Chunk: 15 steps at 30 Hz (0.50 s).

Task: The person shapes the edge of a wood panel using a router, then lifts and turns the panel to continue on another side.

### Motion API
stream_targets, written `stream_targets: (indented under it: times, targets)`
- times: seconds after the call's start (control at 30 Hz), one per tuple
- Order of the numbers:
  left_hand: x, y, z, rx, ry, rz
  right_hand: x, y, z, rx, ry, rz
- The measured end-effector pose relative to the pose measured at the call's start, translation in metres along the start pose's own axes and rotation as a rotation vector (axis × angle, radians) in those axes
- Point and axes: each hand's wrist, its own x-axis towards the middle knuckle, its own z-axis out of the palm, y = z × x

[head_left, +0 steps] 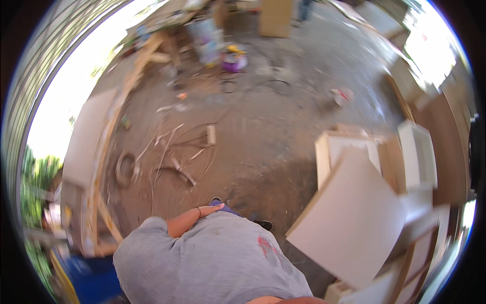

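My left hand [211,209] rests at the hem of my grey T-shirt [202,258], against my blue-purple trousers [228,208]. A dark band circles the wrist. Blur and the small size of the hand hide how its fingers are set, and I make out no object in it. My right hand does not show. At the lower edge lies a strip of bare skin [268,300], which I cannot place. The shirt has a red patch on its right side. Nothing on the floor touches my left hand.
Wood strips [182,171] and a coiled band [125,169] litter the dirty floor. A large pale panel [349,218] leans beside white box frames [417,154] on the right. A wooden frame [96,202] stands left. Ahead are a purple bucket [234,63] and cardboard [276,17]; a person's legs [304,10] show beyond.
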Motion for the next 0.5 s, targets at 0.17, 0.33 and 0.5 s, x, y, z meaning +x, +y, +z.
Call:
stream_targets:
  times: [0.17, 0.33, 0.5]
  targets:
    - [-0.057, -0.023, 0.005, -0.104, 0.167, 0.120, 0.033, -0.089, -0.016, -0.333, -0.085, -0.124]
    - [-0.094, -0.120, 0.008, -0.322, 0.321, 0.086, 0.041, -0.171, 0.050, -0.662, -0.206, -0.228]
    - [-0.166, -0.173, 0.004, -0.637, 0.398, 0.020, 0.026, -0.214, 0.142, -1.008, -0.349, -0.308]
